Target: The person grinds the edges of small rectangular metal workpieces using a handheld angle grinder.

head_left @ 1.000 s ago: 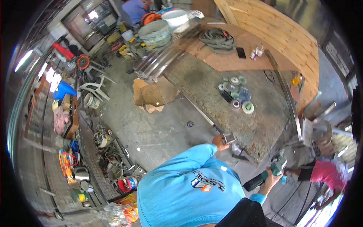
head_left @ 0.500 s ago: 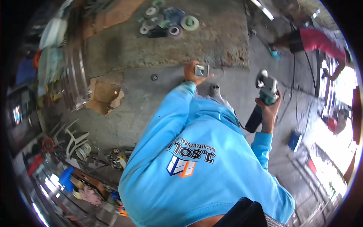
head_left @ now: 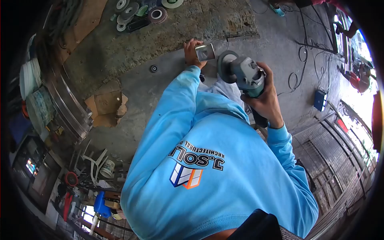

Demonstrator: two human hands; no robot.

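The right hand (head_left: 270, 103) is wrapped around an angle grinder (head_left: 249, 76), thumb on one side and fingers on the other, its dark body running back toward the person; the left hand (head_left: 191, 54) is closed around a square metal tube (head_left: 205, 52), open end up, its length hidden. The tube lies to the left of the grinder, near but apart, and the grinder's round disc (head_left: 226, 67) sits between them, closer to the tube than the right hand is. Tube and left hand are at the near edge of the workbench (head_left: 180, 34), left of its near right corner. The tube is smooth, thin-walled and shiny; the bench top is rough, stained and scuffed. Farther in from that edge lie flat, round abrasive wheels (head_left: 157, 15), grey and green, with holes in their centres
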